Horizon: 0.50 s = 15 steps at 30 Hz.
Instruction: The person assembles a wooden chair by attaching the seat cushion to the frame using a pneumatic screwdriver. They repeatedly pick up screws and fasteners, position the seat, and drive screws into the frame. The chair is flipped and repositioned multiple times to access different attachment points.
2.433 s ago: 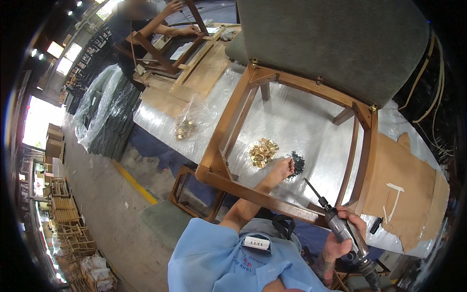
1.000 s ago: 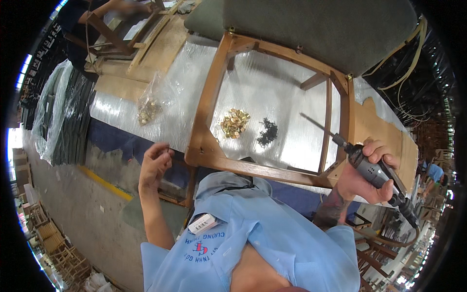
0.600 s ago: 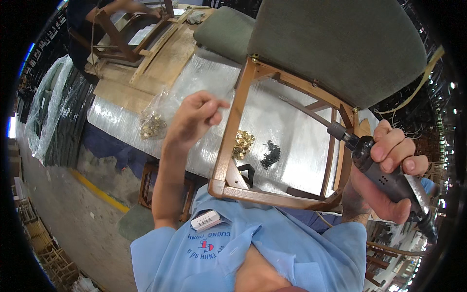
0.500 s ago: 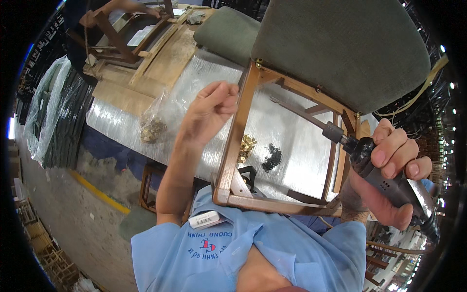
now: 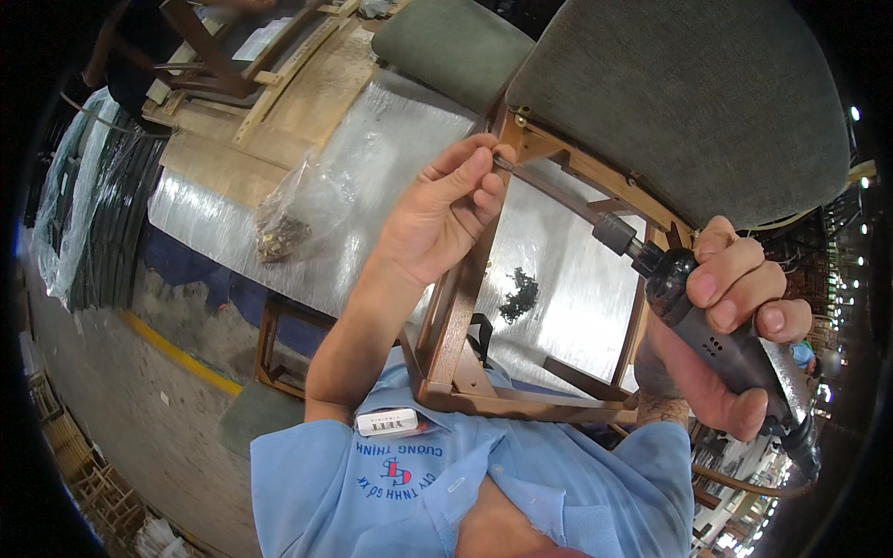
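My right hand [image 5: 739, 293] is wrapped round a black power screwdriver [image 5: 714, 349] with a hose at its rear. Its long bit [image 5: 555, 195] points up and left across a brown wooden chair frame [image 5: 448, 325]. At the bit's tip my left hand [image 5: 433, 209] is closed in a pinch; whatever small piece lies between thumb and fingers is mostly hidden. Beyond the frame's far rail rises a grey-green padded panel [image 5: 679, 102], with a brass bracket [image 5: 521, 115] at the far left corner. Small black screws [image 5: 519, 296] lie heaped on the wrapped tabletop, seen through the frame.
A clear plastic bag [image 5: 284, 228] of brass-coloured pieces sits left on the wrapped table [image 5: 344, 186]. Another green cushion [image 5: 451, 51] lies at the back. Far left, another wooden frame [image 5: 200, 46] stands on plywood, near plastic-wrapped stacked panels [image 5: 84, 205].
My left hand has moved right to the bit's tip and pinches there. The screwdriver has shifted slightly left, and the chair frame appears tilted, hiding the brass pile behind its left rail.
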Available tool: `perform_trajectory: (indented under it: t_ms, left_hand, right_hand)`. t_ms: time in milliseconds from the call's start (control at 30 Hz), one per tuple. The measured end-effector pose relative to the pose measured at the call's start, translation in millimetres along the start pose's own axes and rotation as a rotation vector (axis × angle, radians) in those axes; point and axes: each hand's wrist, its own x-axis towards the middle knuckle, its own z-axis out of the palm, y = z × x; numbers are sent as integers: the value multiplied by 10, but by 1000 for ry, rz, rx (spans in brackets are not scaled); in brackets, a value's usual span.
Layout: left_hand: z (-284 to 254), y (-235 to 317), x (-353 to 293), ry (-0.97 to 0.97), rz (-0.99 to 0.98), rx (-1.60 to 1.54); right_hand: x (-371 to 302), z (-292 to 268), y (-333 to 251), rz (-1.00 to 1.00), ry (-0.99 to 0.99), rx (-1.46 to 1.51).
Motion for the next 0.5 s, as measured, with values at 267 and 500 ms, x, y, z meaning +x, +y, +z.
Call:
perform_trajectory:
  t_ms: [267, 500]
  left_hand:
    - [-96, 58, -2, -38, 23, 109]
    - [-89, 56, 25, 31, 9, 288]
  right_hand:
    - [3, 25, 150, -10, 43, 51]
    - [-13, 3, 246, -22, 83, 85]
